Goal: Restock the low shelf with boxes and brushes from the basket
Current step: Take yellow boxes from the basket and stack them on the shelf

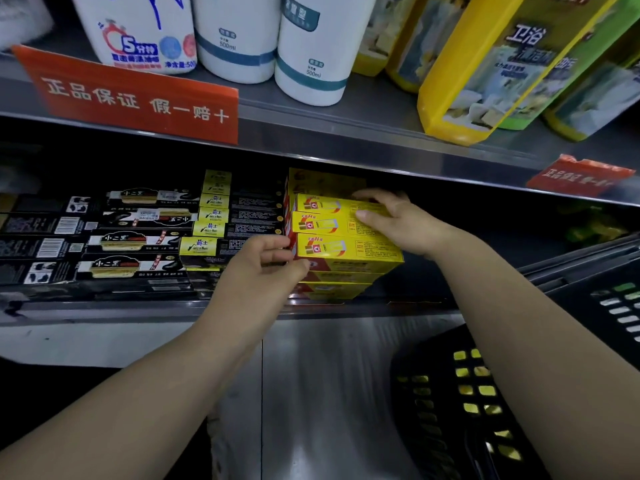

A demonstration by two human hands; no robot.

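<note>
A stack of yellow boxes (pixel 341 249) stands on the low shelf (pixel 104 308), right of centre. My left hand (pixel 258 271) grips the left end of the nearest top box, thumb under it and fingers curled over its end. Over the right part of the top boxes lies my right hand (pixel 394 220), with its fingers curled round their far edge and its thumb on top. The black basket (pixel 457 403) sits at the lower right, and more yellow packs show through its slots.
Rows of black boxes (pixel 114 242) and black-and-yellow boxes (pixel 211 216) fill the low shelf to the left of the stack. On the shelf above stand white bottles (pixel 311 46), yellow bottles (pixel 485 71) and red price-rail signs (pixel 135 95). Metal floor lies below.
</note>
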